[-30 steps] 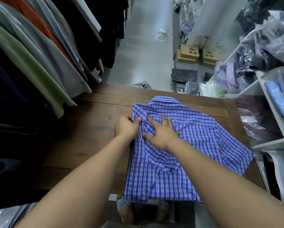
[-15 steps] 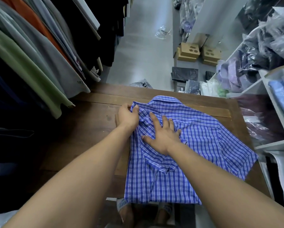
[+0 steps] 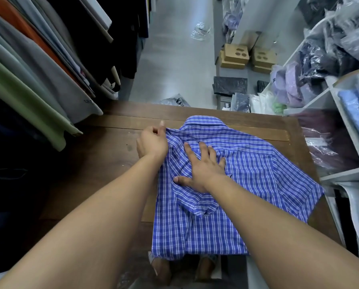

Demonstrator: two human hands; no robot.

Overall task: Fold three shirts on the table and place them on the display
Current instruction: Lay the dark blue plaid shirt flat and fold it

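The shirt (image 3: pixel 247 174) lies on the right half of the counter (image 3: pixel 103 163), hem over its near edge. Its shoulder fold is pinched by the left grip (image 3: pixel 152 142) — to be drawn taut and straight against the right grip (image 3: pixel 203 170), pressed flat with fingers spread.

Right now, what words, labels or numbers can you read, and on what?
None reads clearly.
Grey hanging shirt: dark print near the hem, too blurred.
Clear bag on the floor: print, too small.
Bag behind the table: dark letters, cut off, unreadable.
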